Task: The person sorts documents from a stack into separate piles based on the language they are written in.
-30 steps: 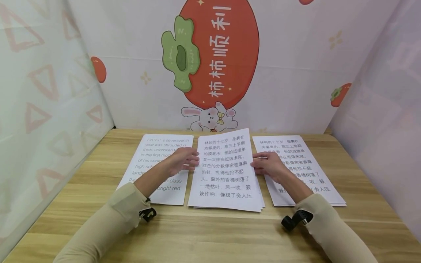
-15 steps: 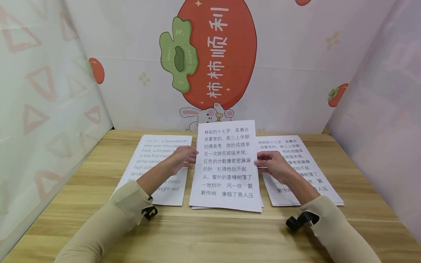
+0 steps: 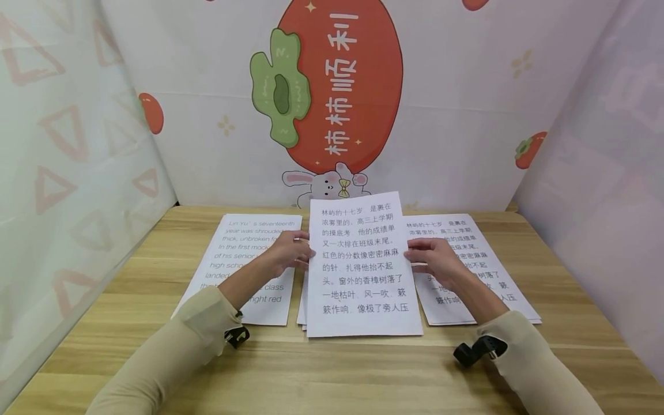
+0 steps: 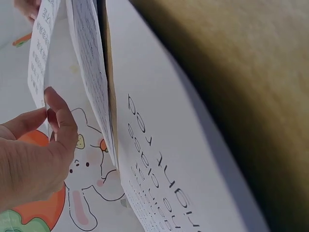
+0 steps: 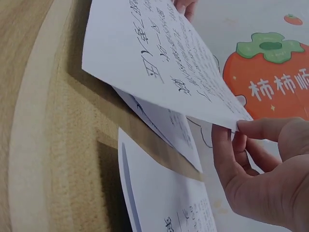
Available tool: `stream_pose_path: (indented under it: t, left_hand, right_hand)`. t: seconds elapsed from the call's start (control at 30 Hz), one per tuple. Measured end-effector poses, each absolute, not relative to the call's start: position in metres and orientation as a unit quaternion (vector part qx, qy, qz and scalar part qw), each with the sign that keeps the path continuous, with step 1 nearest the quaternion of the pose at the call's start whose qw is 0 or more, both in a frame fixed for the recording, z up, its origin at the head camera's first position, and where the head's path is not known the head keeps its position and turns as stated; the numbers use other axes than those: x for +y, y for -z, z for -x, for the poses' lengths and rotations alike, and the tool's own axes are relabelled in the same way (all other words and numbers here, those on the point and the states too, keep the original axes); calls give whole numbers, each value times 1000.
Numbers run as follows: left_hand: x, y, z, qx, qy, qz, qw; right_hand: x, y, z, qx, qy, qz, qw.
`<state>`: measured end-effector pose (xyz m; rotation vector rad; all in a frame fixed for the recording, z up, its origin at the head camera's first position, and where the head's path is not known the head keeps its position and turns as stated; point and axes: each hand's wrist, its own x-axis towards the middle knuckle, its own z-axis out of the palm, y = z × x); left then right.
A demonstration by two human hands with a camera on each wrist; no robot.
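Observation:
A sheet of paper printed with Chinese text is raised over the middle stack. My left hand pinches its left edge between thumb and fingers, as the left wrist view shows. On the opposite edge, my right hand pinches the sheet with thumb above and fingers beneath in the right wrist view. Most of the middle stack is hidden by the raised sheet in the head view; a corner pokes out at its lower left.
To the left lies a stack of English-printed sheets, partly under my left forearm. A second Chinese-printed stack lies right, beneath my right hand. All rest on a wooden table. Behind stands a backdrop with a persimmon and rabbit.
The top sheet has come up off the middle stack, then shifted slightly right and toward me. Both hands stay at its side edges and move with it.

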<state>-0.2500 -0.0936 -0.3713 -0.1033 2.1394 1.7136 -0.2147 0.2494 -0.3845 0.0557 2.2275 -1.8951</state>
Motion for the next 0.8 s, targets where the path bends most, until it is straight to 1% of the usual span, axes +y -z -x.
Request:
stream_pose_path:
  t: [0.27, 0.57, 0.8]
  left_hand:
    - [-92, 371, 250, 756, -622, 36, 202]
    - [-93, 367, 252, 755, -622, 28, 205]
    - [-86, 365, 255, 758, -621, 18, 200]
  right_hand:
    - [249, 384, 215, 773, 623, -43, 108]
    - [252, 384, 216, 779, 616, -37, 105]
    - [265, 383, 217, 786, 609, -27, 101]
